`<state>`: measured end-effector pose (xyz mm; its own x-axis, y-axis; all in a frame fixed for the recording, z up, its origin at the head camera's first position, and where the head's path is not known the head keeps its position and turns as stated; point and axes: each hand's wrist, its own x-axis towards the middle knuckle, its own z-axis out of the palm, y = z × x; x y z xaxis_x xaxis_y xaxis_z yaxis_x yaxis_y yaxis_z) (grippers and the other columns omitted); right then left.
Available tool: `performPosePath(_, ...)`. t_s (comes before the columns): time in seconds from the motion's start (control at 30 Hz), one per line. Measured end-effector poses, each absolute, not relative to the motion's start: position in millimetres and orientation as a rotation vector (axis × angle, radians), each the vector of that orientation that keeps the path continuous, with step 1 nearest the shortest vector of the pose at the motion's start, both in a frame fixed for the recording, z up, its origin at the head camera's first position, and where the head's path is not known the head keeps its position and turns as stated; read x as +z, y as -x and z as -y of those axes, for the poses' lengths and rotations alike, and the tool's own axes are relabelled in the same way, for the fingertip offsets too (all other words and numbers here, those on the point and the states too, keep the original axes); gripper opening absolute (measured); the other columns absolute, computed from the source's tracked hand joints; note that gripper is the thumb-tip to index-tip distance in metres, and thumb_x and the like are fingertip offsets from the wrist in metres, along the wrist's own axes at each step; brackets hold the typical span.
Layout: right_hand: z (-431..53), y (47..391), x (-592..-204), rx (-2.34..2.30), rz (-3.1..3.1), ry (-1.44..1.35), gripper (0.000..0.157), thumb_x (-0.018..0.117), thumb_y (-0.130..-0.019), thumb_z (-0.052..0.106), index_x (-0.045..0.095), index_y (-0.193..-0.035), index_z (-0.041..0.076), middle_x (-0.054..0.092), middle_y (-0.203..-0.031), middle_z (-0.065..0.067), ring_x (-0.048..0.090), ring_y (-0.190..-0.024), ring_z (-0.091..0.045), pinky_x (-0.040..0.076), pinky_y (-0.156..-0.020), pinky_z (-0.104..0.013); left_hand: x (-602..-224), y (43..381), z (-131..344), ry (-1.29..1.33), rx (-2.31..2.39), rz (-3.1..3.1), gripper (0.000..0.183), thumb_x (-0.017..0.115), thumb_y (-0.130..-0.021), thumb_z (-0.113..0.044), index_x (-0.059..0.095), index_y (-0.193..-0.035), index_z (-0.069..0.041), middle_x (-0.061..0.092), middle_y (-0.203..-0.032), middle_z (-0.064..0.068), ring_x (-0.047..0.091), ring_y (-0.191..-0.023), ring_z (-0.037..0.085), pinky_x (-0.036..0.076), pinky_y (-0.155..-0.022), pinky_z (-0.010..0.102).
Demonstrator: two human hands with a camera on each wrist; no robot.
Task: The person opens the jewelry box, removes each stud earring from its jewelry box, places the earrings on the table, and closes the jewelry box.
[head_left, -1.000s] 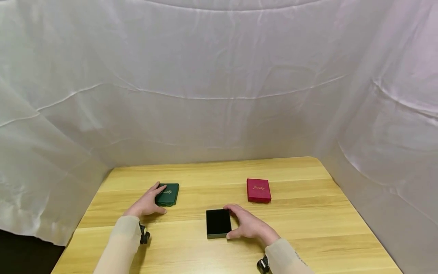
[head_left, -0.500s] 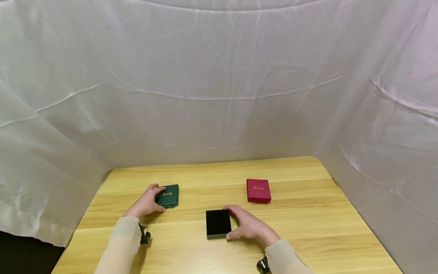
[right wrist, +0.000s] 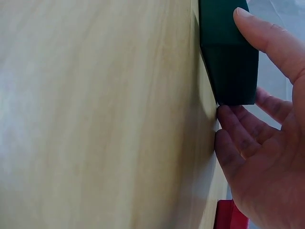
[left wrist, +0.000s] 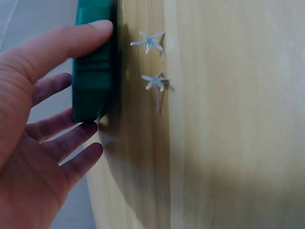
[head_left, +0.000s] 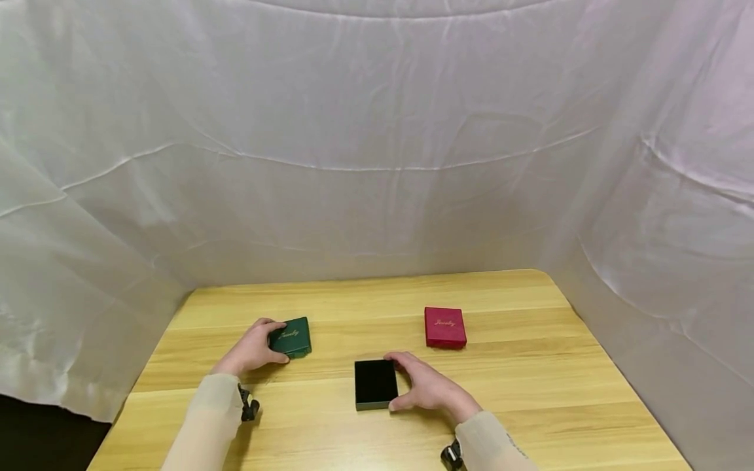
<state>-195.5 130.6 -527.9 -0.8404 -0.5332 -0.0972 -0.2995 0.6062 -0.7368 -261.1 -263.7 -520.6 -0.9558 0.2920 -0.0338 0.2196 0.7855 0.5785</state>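
Note:
On the left of the table, my left hand (head_left: 252, 348) grips a flat green jewelry box (head_left: 292, 340) with gold lettering on top. Its thumb presses the near side and fingers reach round the far side. Close beside that box in the left wrist view lie two small star-shaped stud earrings (left wrist: 155, 82). Near the centre, my right hand (head_left: 432, 387) holds the right side of a dark green box (head_left: 376, 383) with a black inside facing up. The right thumb lies on its near side, the fingers at its far side.
A red jewelry box (head_left: 445, 326) with gold lettering stands at the back right. The wooden table (head_left: 559, 386) is enclosed by a pale cloth curtain (head_left: 377, 131) at the back and both sides.
The left fingers and thumb have drawn in on the green jewelry box, which has turned slightly and shifted a little right and nearer. The right hand and its box have stayed put.

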Motion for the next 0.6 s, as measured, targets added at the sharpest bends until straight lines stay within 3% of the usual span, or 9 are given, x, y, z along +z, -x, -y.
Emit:
performPosePath(0.2, -130.2, 195.0, -528.5, -1.099, -2.520, 0.681, 0.089, 0.088, -0.072, 0.031, 0.042, -0.145, 0.010, 0.045, -0.145, -0.009, 0.043, -0.131, -0.028, 0.030, -0.110, -0.051, -516.2, 254.2, 256.4, -0.421, 0.938, -2.894, 0.077, 0.088, -0.073, -0.029, 0.055, -0.135, 0.002, 0.047, -0.128, 0.023, 0.053, -0.107, 0.037, 0.046, -0.091, 0.055)
performPosePath(0.43, -130.8, 194.9, -528.8, -1.138, -2.489, 0.672, 0.103, 0.089, -0.070, 0.035, 0.032, -0.153, 0.012, 0.039, -0.150, -0.012, 0.041, -0.133, -0.030, 0.028, -0.111, -0.052, -508.1, 245.2, 242.2, -0.446, 0.969, -2.920, 0.078, 0.088, -0.072, -0.035, 0.055, -0.136, -0.002, 0.045, -0.132, 0.021, 0.053, -0.105, 0.035, 0.048, -0.087, 0.051)
performPosePath(0.6, -130.6, 195.4, -529.0, -1.132, -2.494, 0.690, 0.100, 0.090, -0.070, 0.031, 0.035, -0.151, 0.010, 0.042, -0.147, -0.011, 0.041, -0.133, -0.029, 0.029, -0.111, -0.051, -499.5, 235.4, 227.6, -0.480, 1.000, -2.916, 0.079, 0.088, -0.073, -0.033, 0.054, -0.138, -0.004, 0.045, -0.133, 0.018, 0.054, -0.105, 0.032, 0.049, -0.086, 0.049)
